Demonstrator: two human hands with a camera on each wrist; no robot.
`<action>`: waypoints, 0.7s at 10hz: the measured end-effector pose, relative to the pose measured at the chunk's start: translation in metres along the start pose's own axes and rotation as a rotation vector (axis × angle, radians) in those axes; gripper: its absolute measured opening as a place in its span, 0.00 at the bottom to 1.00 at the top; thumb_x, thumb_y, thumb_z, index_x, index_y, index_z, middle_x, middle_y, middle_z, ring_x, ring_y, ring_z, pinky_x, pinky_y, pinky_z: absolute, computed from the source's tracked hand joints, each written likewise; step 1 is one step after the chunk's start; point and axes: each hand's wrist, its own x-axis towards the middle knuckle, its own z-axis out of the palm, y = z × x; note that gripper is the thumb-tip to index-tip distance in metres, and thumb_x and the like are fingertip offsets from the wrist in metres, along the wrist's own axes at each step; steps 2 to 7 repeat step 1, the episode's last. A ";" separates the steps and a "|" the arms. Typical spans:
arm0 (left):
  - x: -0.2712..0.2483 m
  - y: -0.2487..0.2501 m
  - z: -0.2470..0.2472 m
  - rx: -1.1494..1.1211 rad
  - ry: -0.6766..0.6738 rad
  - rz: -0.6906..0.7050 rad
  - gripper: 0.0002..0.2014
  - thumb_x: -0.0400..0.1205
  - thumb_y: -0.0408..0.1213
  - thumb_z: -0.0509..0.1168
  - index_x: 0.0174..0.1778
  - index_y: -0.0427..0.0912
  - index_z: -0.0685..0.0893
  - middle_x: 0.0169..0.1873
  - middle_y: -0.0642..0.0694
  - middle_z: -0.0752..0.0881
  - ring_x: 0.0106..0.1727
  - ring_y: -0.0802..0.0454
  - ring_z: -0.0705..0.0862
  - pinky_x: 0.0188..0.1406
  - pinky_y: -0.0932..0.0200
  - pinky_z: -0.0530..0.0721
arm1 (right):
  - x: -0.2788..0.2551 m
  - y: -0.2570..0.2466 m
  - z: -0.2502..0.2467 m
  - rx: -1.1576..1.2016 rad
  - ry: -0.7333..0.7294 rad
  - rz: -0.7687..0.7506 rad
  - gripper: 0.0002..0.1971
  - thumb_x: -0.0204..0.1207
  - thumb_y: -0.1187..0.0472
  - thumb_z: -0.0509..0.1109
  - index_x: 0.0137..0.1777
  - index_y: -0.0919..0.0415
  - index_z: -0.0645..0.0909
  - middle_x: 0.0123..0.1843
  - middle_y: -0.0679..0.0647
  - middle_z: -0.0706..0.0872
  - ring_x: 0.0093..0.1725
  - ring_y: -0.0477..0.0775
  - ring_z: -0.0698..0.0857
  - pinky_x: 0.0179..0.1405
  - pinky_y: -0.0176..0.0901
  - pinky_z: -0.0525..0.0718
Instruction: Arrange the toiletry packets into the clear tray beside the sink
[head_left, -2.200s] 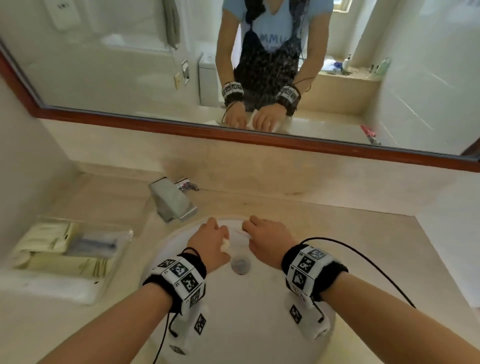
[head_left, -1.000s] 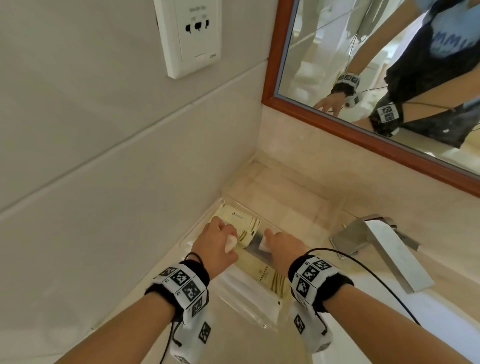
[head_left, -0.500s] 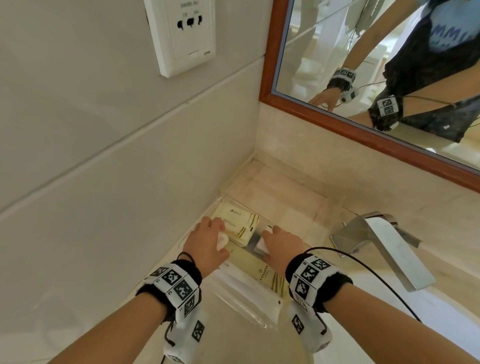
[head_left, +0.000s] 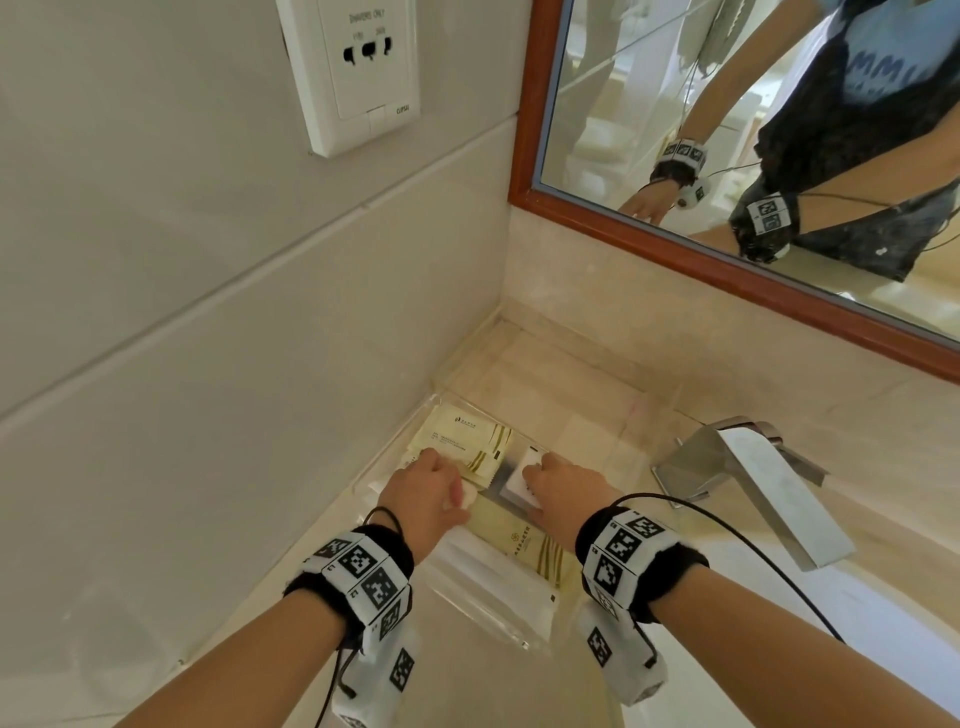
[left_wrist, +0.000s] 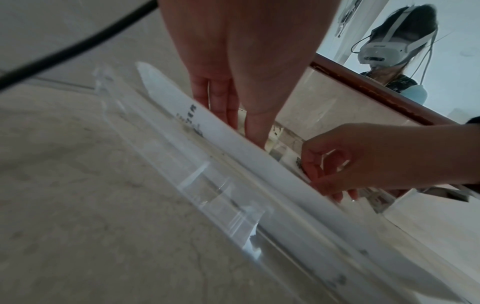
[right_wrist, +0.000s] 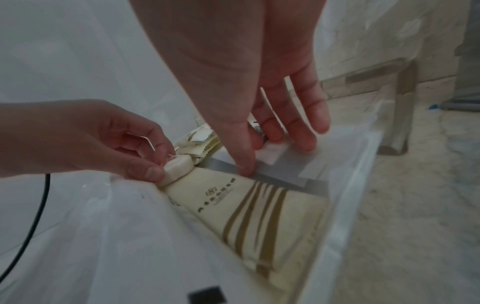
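The clear tray (head_left: 519, 642) sits in the counter corner by the wall. It holds cream packets with gold stripes (head_left: 470, 439), a grey packet (right_wrist: 293, 181) and a long white packet (left_wrist: 233, 142). My left hand (head_left: 441, 475) is low over the tray's middle and pinches a small cream-white round item (right_wrist: 179, 166) between thumb and fingers. Just to its right, my right hand (head_left: 540, 470) pinches a small white packet (head_left: 519, 478) that lies on the grey one. In the right wrist view the right hand (right_wrist: 257, 150) has its thumb tip on the grey packet.
A chrome faucet (head_left: 748, 467) stands right of the tray, with the white basin (head_left: 857, 649) below it. The tiled wall with a socket plate (head_left: 358, 67) closes the left side. A wood-framed mirror (head_left: 727, 130) runs along the back. A black cable trails from my right wrist.
Both hands came from the sink basin over to the tray, each carrying its small white item. Over the last half second they sank a little lower onto the packets.
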 end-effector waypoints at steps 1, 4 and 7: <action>0.001 0.002 -0.002 0.051 0.076 -0.001 0.13 0.80 0.48 0.66 0.49 0.42 0.84 0.61 0.48 0.77 0.56 0.49 0.82 0.62 0.58 0.76 | 0.001 0.001 -0.004 0.007 0.049 0.000 0.13 0.84 0.57 0.57 0.63 0.63 0.75 0.59 0.59 0.79 0.51 0.61 0.85 0.40 0.46 0.76; 0.001 0.002 -0.002 0.051 0.076 -0.001 0.13 0.80 0.48 0.66 0.49 0.42 0.84 0.61 0.48 0.77 0.56 0.49 0.82 0.62 0.58 0.76 | 0.001 0.001 -0.004 0.007 0.049 0.000 0.13 0.84 0.57 0.57 0.63 0.63 0.75 0.59 0.59 0.79 0.51 0.61 0.85 0.40 0.46 0.76; 0.001 0.002 -0.002 0.051 0.076 -0.001 0.13 0.80 0.48 0.66 0.49 0.42 0.84 0.61 0.48 0.77 0.56 0.49 0.82 0.62 0.58 0.76 | 0.001 0.001 -0.004 0.007 0.049 0.000 0.13 0.84 0.57 0.57 0.63 0.63 0.75 0.59 0.59 0.79 0.51 0.61 0.85 0.40 0.46 0.76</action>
